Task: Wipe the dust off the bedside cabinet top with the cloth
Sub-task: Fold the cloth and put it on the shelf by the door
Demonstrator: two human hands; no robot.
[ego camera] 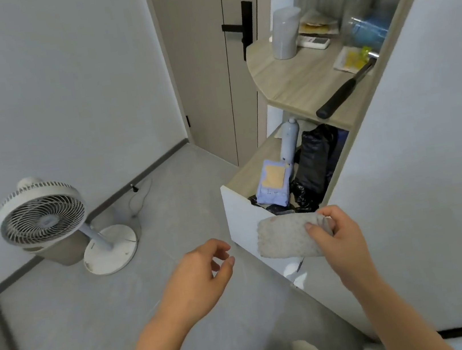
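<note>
Over the open drawer (238,203) front, the right hand (340,241) pinches a speckled grey cloth (285,238) by one end, fingers clamped on it. Soft, light and floppy by the look, so bunching it in the palm should serve. The left hand (201,275) hovers empty, fingers loosely apart. Which surface is the bedside cabinet top isn't clear; the wooden shelf (299,80) is cluttered.

Bedroom corner with fan, door and open drawer

A white pedestal fan (40,213) stands on the grey floor (168,202) in front of a beige bin (64,253). The door (206,58) has a black handle (243,27). The open drawer (239,209) holds a blue packet (274,183), black bags (316,159) and a pale bottle (289,139).
</note>
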